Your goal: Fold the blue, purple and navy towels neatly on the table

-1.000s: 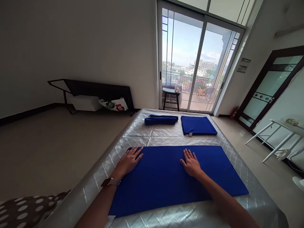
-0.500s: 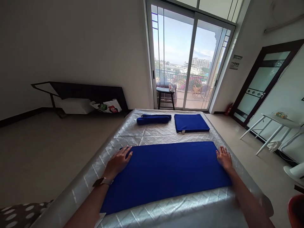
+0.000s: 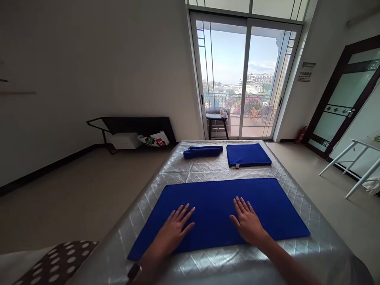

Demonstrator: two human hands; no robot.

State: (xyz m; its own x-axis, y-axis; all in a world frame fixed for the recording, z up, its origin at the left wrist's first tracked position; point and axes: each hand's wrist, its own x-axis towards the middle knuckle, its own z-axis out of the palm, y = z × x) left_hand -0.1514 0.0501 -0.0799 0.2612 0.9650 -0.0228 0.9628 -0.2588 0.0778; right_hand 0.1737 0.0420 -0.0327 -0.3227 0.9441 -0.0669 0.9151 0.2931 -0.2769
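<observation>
A flat blue cloth [image 3: 212, 211], roughly rectangular, is spread across the near part of a silvery quilted table cover [image 3: 204, 172]. My left hand [image 3: 173, 227] lies on the left half of the cloth, palm down with fingers spread. On the right half, my right hand [image 3: 246, 219] is also flat, its fingers stretched out. Neither hand grips anything. Beyond the cloth, a folded blue cloth [image 3: 248, 154] with a small white label rests at the far right. To its left lie blue rolled cloths [image 3: 203, 152].
Brown polka-dot fabric [image 3: 62, 259] is at the lower left. By the left wall stands a dark frame [image 3: 133, 124] with a white box [image 3: 126, 140] and a printed bag [image 3: 153, 139]. A sliding glass door [image 3: 219, 75] is ahead, a white table [image 3: 365, 144] at right.
Both hands have moved from the cloth's left and right edges inward onto its middle area. The view has shifted slightly to the left. The folded and rolled cloths lie as before.
</observation>
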